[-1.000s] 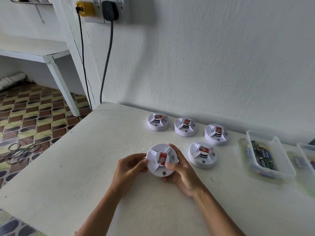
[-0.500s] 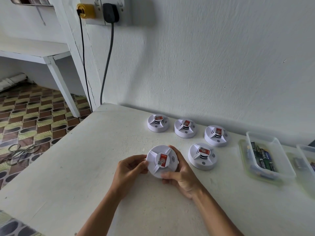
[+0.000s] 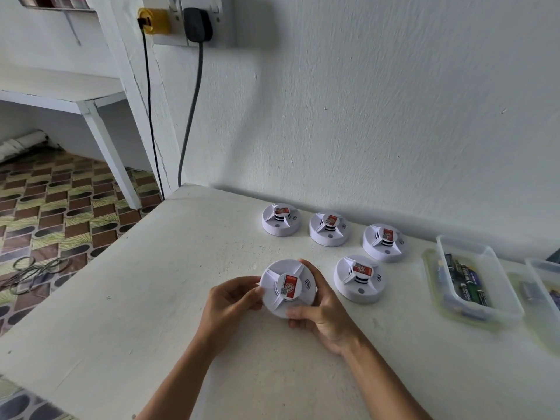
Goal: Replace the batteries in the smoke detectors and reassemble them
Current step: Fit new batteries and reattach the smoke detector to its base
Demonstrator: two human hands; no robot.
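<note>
Your smoke detectors (image 3: 359, 278): white, red-orange labels. Your worktop (image 3: 151, 298): off-white. Floor (image 3: 45, 213): brown, green and black tile pattern. Plug (image 3: 154, 21): yellow.

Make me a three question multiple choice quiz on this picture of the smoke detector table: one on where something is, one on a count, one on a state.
1. Where is the clear tub of batteries?
A. right of the detectors
B. on the floor
C. left of the hands

2. How many smoke detectors are on or over the table?
A. three
B. five
C. seven

3. The held detector is
A. lying untouched
B. gripped by both hands
C. in the tub

Key: 1 A, the tub sits at the table's right end. 2 B, four rest and one is held. 3 B, left hand and right hand curl round its rim.
</note>
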